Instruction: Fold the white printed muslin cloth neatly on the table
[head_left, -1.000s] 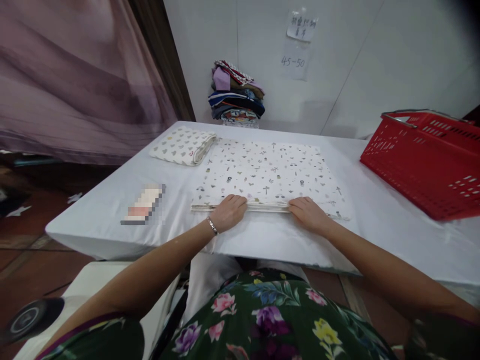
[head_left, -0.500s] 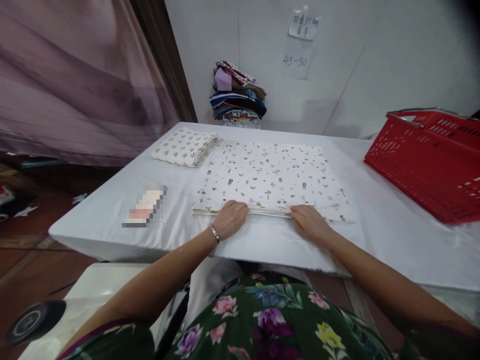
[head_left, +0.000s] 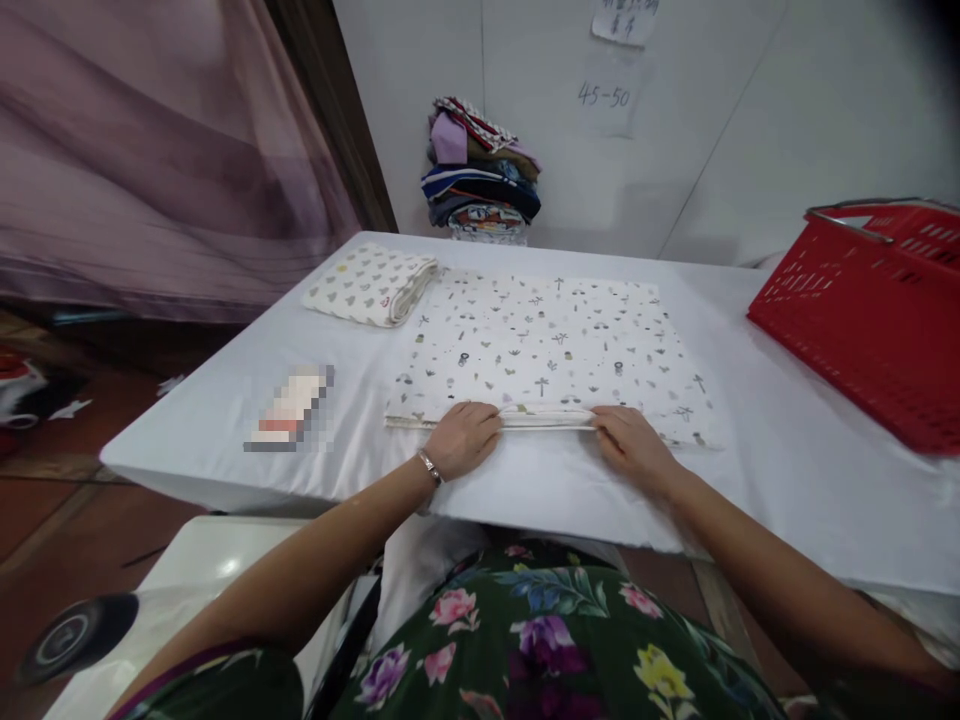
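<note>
A white cloth (head_left: 547, 340) with small grey and green prints lies folded in layers on the table in front of me. My left hand (head_left: 465, 438) grips its near folded edge left of the middle, fingers curled over the layers. Farther right along the same edge, my right hand (head_left: 631, 445) pinches the layers too. Between the hands the edge bulges slightly and its layers show. The fingertips under the fold are hidden. Just beyond the cloth's left side rests a folded cream cloth (head_left: 367, 285) with grey prints.
A blurred-out flat object (head_left: 291, 408) lies on the white-covered table (head_left: 187, 440) at left. At right stands a red plastic basket (head_left: 862, 320). Behind the table rises a stack of folded fabrics (head_left: 484, 175) by the wall. A mauve curtain (head_left: 172, 170) hangs at left.
My right hand has shifted slightly right along the near edge, and the gap between my hands is a little wider. The view has tilted slightly downward.
</note>
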